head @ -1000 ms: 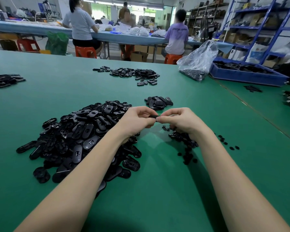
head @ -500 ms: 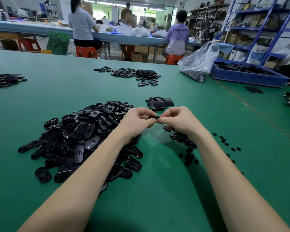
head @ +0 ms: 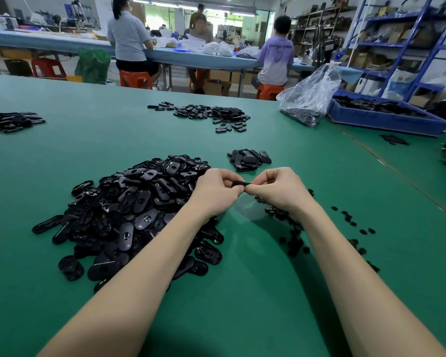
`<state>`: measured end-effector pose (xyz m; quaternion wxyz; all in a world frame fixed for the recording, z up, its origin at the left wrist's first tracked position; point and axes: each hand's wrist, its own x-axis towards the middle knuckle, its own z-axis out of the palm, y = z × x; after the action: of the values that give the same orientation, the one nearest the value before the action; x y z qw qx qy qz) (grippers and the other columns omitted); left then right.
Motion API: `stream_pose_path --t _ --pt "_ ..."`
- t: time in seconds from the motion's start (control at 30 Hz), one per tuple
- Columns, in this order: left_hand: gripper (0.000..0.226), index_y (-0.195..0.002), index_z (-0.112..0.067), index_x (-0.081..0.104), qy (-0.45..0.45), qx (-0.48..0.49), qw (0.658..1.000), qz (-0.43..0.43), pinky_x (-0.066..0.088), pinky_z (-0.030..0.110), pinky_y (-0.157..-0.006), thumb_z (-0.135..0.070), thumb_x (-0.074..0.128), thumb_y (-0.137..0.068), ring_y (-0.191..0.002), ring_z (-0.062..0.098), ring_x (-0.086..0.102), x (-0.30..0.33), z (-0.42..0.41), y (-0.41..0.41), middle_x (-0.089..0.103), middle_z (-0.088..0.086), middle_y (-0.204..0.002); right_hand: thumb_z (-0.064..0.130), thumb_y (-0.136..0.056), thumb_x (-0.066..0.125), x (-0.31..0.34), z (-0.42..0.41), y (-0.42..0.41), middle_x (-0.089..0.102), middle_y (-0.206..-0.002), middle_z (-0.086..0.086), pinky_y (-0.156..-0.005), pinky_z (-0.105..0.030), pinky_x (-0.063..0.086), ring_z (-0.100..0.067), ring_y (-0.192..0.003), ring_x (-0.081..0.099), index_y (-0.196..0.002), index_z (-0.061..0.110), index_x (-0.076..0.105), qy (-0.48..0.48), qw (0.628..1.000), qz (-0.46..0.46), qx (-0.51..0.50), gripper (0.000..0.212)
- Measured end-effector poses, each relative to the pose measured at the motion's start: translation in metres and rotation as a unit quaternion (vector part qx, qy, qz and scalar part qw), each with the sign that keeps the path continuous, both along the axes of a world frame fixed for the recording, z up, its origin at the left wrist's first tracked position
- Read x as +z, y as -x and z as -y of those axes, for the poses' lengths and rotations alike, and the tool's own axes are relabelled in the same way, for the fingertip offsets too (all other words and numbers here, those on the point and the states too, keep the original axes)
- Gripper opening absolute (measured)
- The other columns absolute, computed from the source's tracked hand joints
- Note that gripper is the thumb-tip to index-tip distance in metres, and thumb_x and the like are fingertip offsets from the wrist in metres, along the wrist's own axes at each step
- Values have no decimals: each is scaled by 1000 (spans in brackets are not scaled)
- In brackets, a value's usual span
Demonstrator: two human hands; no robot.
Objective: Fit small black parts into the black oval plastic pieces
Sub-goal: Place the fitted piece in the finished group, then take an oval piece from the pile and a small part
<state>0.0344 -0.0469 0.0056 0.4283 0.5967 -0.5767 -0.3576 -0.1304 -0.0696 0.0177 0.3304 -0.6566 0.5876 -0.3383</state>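
My left hand (head: pixel 216 191) and my right hand (head: pixel 278 189) meet above the green table, both pinching one black oval piece (head: pixel 240 184) edge-on between fingers and thumbs. A small part in it is hidden by my fingers. A large heap of black oval pieces (head: pixel 134 210) lies under and left of my left forearm. Small black parts (head: pixel 294 228) are scattered under and right of my right wrist. A small stack of oval pieces (head: pixel 249 159) sits just beyond my hands.
Farther back lie another spread of black pieces (head: pixel 211 114), a pile at the left edge (head: pixel 7 121), a clear plastic bag (head: pixel 309 99) and a blue tray (head: pixel 387 117) at the right. People sit at a far table.
My hands stay together on the same oval piece, shifting only slightly; the fingers have worked a little on it.
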Motion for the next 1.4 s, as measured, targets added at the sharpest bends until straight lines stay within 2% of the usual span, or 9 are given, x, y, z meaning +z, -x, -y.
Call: stream_pose_path --t 0.17,0.27,0.37,0.53,0.67,0.87,1.07,1.27,1.4 --pt "11 -90 -23 70 -21 -20 997 -66 46 21 -64 -12 72 -88 -63 11 60 2 2 -12 71 -3 -68 23 -79 82 -1 -4 -2 70 -67 11 -55 -29 54 -9 -54 63 -83 25 72 46 997 22 60 12" --pt "13 -97 -18 67 -34 0 993 -111 51 18 -62 -11 73 -87 -62 9 65 1 5 -16 75 -1 -73 29 -78 81 0 -3 -2 71 -76 18 -58 -31 56 -5 -55 60 -90 38 68 122 987 -64 81 20" --pt "15 -102 -18 66 -34 -7 988 -147 59 26 -78 -11 72 -89 -70 13 70 0 8 -15 77 6 -84 37 -77 76 0 0 -3 70 -78 22 -67 -36 59 -6 -61 65 -89 42 67 148 981 -112 51 16" --pt "11 -102 -19 65 1 11 989 -145 59 40 -92 -18 65 -91 -74 13 71 3 14 -18 76 0 -80 41 -79 77 0 25 1 71 -78 21 -68 -26 49 -8 -86 68 -85 37 71 107 984 -112 -88 10" --pt "4 -96 -16 68 12 8 990 -139 59 40 -92 -15 66 -92 -75 13 70 3 14 -21 75 4 -85 41 -80 78 3 62 -7 75 -95 13 -78 -28 49 -15 -99 68 -88 35 75 35 985 -86 -144 11" --pt "5 -91 -14 70 11 6 990 -143 60 38 -90 -13 66 -93 -78 14 70 -4 19 -27 75 7 -87 39 -83 76 13 101 -22 75 -110 7 -88 -30 54 -18 -106 67 -99 30 78 23 980 -70 -187 19" --pt "8 -90 -12 69 10 4 991 -135 60 32 -83 -11 63 -95 -75 13 70 -8 21 -31 74 7 -86 38 -83 72 15 97 -26 67 -112 5 -90 -31 49 -20 -112 63 -118 30 70 29 979 -110 -172 36" --pt "15 -88 -13 69 19 4 993 -113 56 22 -71 -11 58 -98 -73 9 70 -4 23 -31 74 5 -85 36 -83 72 13 33 -16 77 -83 8 -88 -38 60 -15 -78 68 -81 27 76 -12 990 -140 -25 10" --pt "16 -89 -12 70 15 -2 996 -91 58 24 -74 -10 58 -98 -76 12 70 -2 18 -30 74 7 -88 43 -81 77 10 2 -20 76 -90 11 -87 -35 60 -13 -83 71 -84 33 75 -47 959 -270 75 10"
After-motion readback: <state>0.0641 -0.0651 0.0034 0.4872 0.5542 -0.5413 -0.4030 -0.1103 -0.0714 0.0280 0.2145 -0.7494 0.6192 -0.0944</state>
